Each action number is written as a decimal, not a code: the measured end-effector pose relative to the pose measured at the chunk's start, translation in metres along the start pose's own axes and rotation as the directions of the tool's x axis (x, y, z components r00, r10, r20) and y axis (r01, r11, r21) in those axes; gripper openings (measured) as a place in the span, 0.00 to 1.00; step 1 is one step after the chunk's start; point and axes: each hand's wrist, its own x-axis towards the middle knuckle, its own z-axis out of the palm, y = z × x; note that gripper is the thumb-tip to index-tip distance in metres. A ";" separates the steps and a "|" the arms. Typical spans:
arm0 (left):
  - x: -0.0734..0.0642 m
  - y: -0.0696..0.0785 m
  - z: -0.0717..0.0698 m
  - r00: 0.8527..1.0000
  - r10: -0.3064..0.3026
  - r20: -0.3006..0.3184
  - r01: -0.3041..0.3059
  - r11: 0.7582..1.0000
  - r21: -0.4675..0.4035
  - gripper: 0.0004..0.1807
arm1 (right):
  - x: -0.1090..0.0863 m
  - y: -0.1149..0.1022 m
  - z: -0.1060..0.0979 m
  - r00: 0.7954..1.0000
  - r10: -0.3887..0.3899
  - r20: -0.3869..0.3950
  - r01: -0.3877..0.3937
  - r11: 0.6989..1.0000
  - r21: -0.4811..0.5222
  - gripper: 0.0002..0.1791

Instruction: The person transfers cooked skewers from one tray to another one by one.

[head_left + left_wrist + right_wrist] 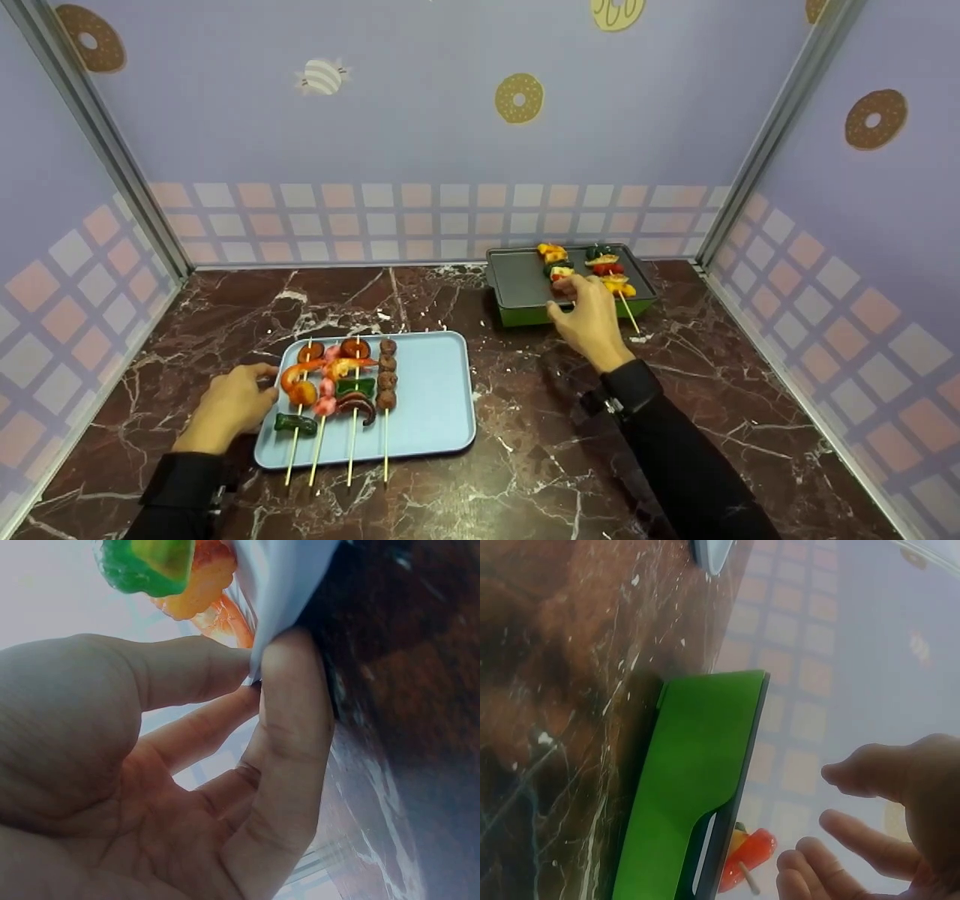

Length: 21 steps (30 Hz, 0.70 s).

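My left hand point(231, 405) pinches the left rim of a light blue tray point(439, 397) between thumb and fingers, as the left wrist view shows. Four-sided and shallow, the tray bears several skewers, among them a meatball skewer point(387, 375) and a skewer with a green pepper piece point(295, 424) at its lower end. Over the front of a green grill point(525, 315) with a dark plate hovers my right hand point(591, 319), thumb and fingers apart and nothing between them. Below it, a vegetable skewer point(556, 259) lies on the plate, its near end hidden by the hand.
Another skewer point(616, 286) lies at the plate's right side, its stick jutting over the front edge. The dark red marble tabletop point(525, 480) is bounded by a patterned back wall point(420, 135) and side walls. The grill stands close to the back wall.
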 end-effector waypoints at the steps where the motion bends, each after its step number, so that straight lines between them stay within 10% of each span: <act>1: 0.000 0.000 0.000 1.000 -0.002 -0.001 0.002 1.000 0.001 0.25 | 0.000 0.001 0.000 1.000 0.004 -0.001 -0.004 1.000 -0.005 0.17; 21: 0.000 -0.001 0.001 1.000 -0.002 0.003 0.002 1.000 -0.020 0.26 | 0.003 0.013 -0.010 0.990 0.132 0.059 -0.128 0.990 -0.067 0.16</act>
